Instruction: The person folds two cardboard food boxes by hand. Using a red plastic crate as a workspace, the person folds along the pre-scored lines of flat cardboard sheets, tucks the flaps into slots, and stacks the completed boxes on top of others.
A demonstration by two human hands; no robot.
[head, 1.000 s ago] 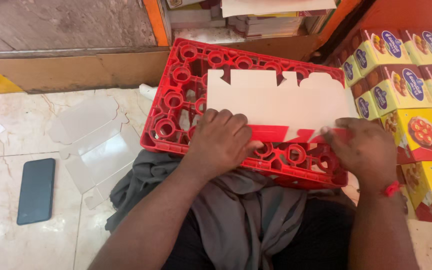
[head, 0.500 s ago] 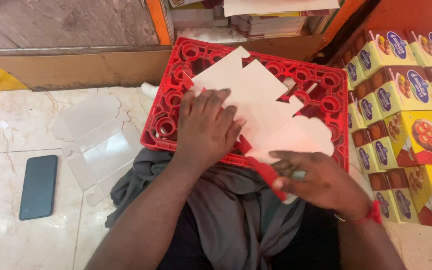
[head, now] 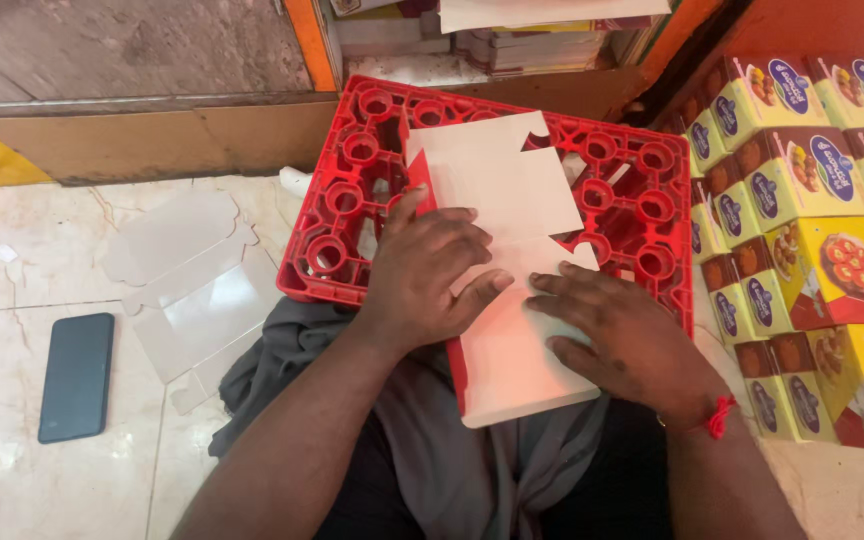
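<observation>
A flat white cardboard box blank with red edges lies lengthwise on an upturned red plastic crate, its near end over my lap. My left hand presses flat on the blank's left fold, fingers spread towards the middle. My right hand lies palm down on the near right part of the blank, a red thread around its wrist. Both hands press on the card rather than grip it.
Stacks of yellow, red and green printed boxes stand at the right. A clear plastic sheet and a dark phone lie on the marble floor at the left. Cardboard and papers line the back wall.
The blank has been turned from lying crosswise on the crate to lying lengthwise towards me. My right hand moved up from the lap onto the card; my left hand shifted nearer.
</observation>
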